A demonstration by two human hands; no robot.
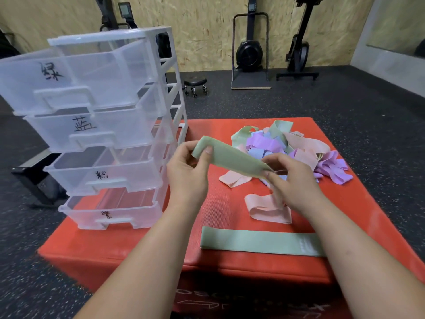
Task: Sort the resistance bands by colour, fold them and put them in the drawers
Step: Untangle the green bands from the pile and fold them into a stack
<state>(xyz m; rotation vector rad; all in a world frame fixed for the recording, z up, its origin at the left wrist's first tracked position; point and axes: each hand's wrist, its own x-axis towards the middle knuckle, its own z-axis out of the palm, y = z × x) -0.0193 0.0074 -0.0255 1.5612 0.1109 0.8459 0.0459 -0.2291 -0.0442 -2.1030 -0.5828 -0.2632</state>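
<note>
I hold a green resistance band (232,158) flat in the air above the red box. My left hand (187,171) pinches its left end and my right hand (291,183) pinches its right end. A second green band (259,241) lies flat near the box's front edge. A tangled pile of green, purple, blue and pink bands (289,146) sits at the back right. A pink loop (268,209) lies just under my right hand. The clear drawer unit (103,125) stands at the left, all drawers pulled out, the top one (76,74) furthest.
The red padded box (142,245) carries everything; its edges drop to a dark speckled floor. A small wheeled stool (195,85) and exercise machines (249,51) stand by the far wooden wall. A dark metal frame (34,183) lies left of the box.
</note>
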